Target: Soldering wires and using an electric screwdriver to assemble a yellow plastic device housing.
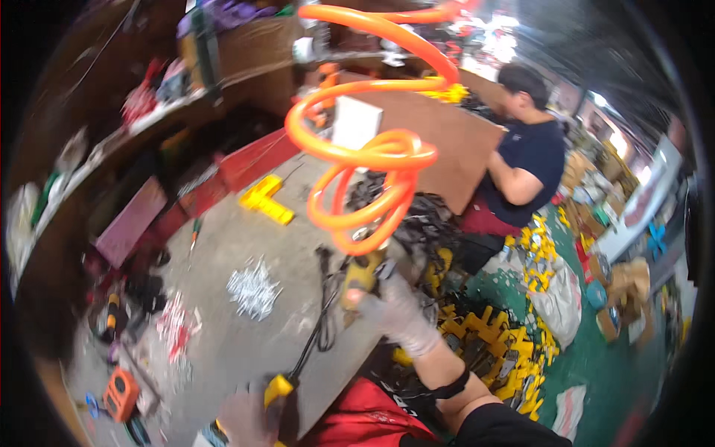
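Observation:
My right hand [402, 316], in a thin pale glove, is closed around a yellow air tool [360, 276] near the table's right edge. A coiled orange air hose [372, 153] rises from that tool. At the near edge my left hand [244, 419], gloved and blurred, grips a yellow-and-black tool body [278, 389]; its exact kind is unclear. A black cord [309, 344] runs from this body towards the air tool. Left of the cord lies a pile of silver screws [254, 288]. Farther back rests a yellow T-shaped housing [267, 200].
Red-and-white small parts [176, 326], a screwdriver [195, 237] and an orange device [121, 393] lie on the grey table [223, 357]. Yellow housings [491, 350] heap on the floor at right. A co-worker [525, 156] stands beside a brown board [454, 138].

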`<move>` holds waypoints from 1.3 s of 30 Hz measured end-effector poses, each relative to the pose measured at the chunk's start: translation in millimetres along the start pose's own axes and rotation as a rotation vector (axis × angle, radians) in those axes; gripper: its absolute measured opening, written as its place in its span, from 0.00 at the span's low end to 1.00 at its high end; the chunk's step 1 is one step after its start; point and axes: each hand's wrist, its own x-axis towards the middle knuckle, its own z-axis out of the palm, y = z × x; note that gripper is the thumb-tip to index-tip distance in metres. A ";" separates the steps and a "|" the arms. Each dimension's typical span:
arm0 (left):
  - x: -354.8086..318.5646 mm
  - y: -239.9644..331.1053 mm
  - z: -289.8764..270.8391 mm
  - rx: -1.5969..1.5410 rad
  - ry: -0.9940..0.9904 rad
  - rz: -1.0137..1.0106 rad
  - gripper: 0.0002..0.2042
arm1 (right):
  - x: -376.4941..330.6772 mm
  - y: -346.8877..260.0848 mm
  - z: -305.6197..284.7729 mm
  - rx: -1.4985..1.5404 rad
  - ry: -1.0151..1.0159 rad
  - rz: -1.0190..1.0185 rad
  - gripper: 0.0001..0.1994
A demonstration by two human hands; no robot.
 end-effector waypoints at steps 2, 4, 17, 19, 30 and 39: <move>4.2 -3.0 7.5 -0.122 0.156 0.139 0.19 | 3.5 -0.8 -11.4 -0.016 -0.088 -0.014 0.24; 11.8 -2.4 2.8 -0.188 0.177 0.183 0.15 | 0.6 72.3 -19.4 -0.072 0.100 -0.141 0.25; 17.7 -19.7 11.2 -0.277 0.197 0.107 0.13 | -32.7 -45.7 103.4 0.726 -0.214 -0.083 0.25; 17.2 -17.6 8.0 -0.258 0.120 0.060 0.11 | -34.8 -39.7 113.5 0.681 -0.184 -0.120 0.26; 20.2 -15.5 10.8 -0.265 0.045 0.012 0.10 | -35.7 -49.3 129.4 0.510 -0.397 -0.042 0.25; 19.2 -16.6 11.6 -0.252 0.081 0.065 0.11 | -38.7 -53.9 122.1 0.480 -0.255 -0.080 0.31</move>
